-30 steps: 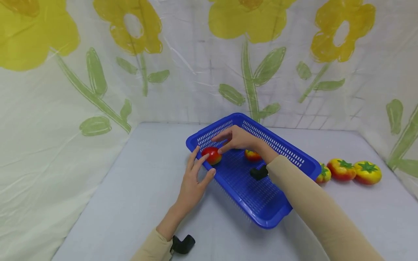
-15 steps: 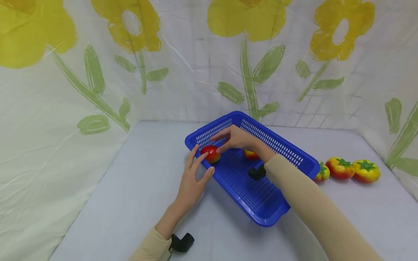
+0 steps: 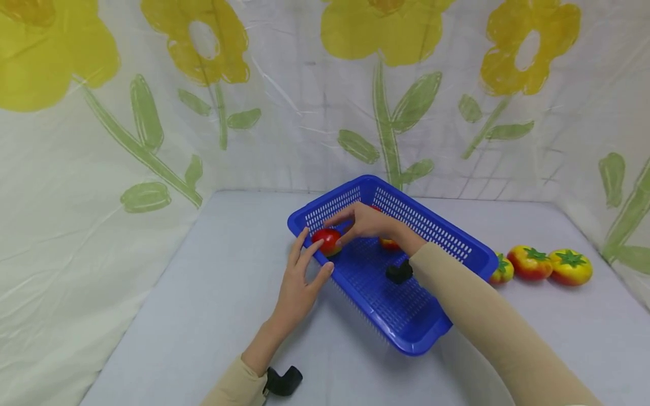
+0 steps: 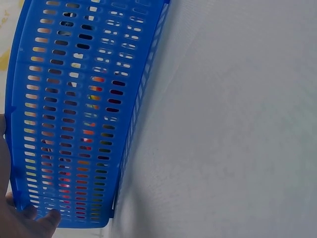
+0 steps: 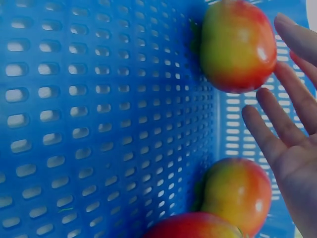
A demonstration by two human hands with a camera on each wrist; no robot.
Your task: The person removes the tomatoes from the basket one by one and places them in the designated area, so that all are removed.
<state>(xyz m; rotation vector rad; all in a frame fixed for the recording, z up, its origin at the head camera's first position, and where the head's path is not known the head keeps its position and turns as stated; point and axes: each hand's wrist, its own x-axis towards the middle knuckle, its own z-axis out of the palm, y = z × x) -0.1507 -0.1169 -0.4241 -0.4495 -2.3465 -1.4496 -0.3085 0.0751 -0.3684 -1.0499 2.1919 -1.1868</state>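
Note:
A blue perforated plastic basket [image 3: 376, 316] stands at an angle on the table. In its far left corner lies a red tomato [image 3: 326, 241], tinged yellow-green. My right hand [image 3: 368, 221] reaches over the basket, thumb and fingers spread close about that tomato. From the right wrist view, the fingertips sit right beside the tomato [image 5: 237, 47]; firm contact cannot be made out. More tomatoes [image 5: 240, 191] lie in the basket, partly hidden by the hand in the head view. My left hand [image 3: 297, 282] rests at the basket's left rim, fingers extended and spread.
Several red-and-yellow tomatoes [image 3: 529, 262] with green tops lie on the table right of the basket. Behind the table [image 3: 218, 270] hangs a white curtain [image 3: 294, 141] with yellow flowers. A white rounded object [image 3: 472, 366] is partly under the right forearm.
My right hand has dipped slightly, its fingers coming down closer to the red tomato. The left hand and the basket stay where they were.

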